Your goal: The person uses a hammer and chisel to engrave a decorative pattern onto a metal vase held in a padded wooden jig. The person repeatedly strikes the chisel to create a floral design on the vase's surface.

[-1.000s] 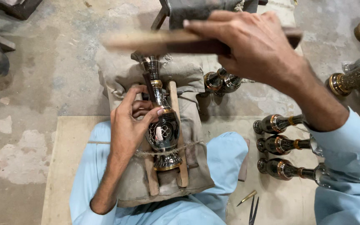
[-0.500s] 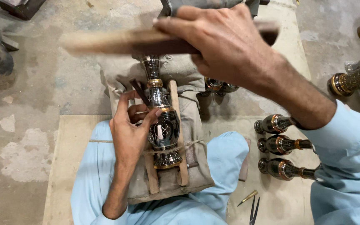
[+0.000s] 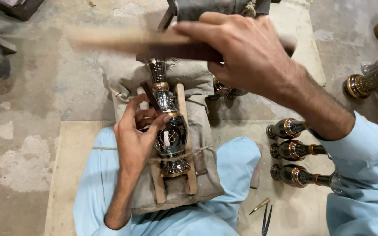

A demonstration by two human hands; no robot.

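A dark metal vase (image 3: 170,131) with brass bands and engraved patterns lies between two wooden slats (image 3: 183,131) on a grey cloth cushion (image 3: 202,170) over my lap. My left hand (image 3: 137,135) holds a thin dark chisel (image 3: 149,97) with its tip against the vase's shoulder. Above and close to the camera, my right hand (image 3: 241,52) grips a wooden stick (image 3: 123,40), blurred by motion, raised over the vase.
Three similar vases (image 3: 292,150) lie side by side on the mat at right. More brass vases (image 3: 368,83) stand at far right, another (image 3: 224,89) behind the cushion. Small pointed tools (image 3: 263,212) lie on the mat. Concrete floor (image 3: 44,87) at left.
My right hand has swung the wooden stick leftward and closer to the camera. My left hand shifted slightly on the chisel; the vase stays put.
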